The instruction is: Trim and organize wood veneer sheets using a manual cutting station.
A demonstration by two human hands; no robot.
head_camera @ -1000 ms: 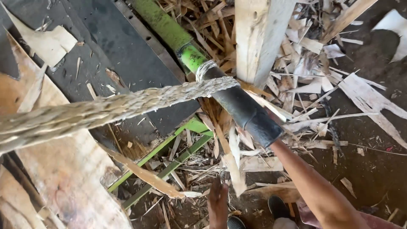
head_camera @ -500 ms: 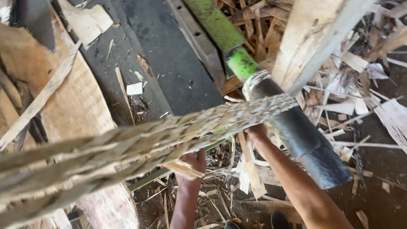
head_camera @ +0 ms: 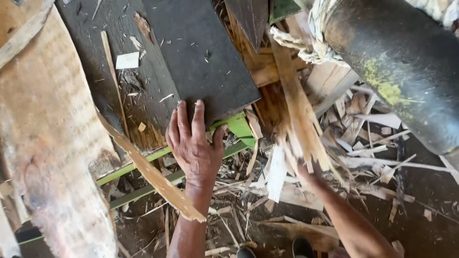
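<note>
Pressing left hand [head_camera: 193, 143] flat on dark board [head_camera: 201, 52].

The right hand [head_camera: 306, 174] is mostly buried behind splintered wood strips [head_camera: 299, 119], so can't tell if its grip is closed on anything. The big dark pole [head_camera: 401, 67] runs off the top and right edges. The green strips [head_camera: 143, 160] vanish under the left hand [head_camera: 193, 145] and a leaning wood sliver [head_camera: 153, 174].

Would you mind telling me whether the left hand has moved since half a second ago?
Yes. The left hand has gone forward: it was short of the dark board, and now its fingers lie on that board's near edge.
</note>
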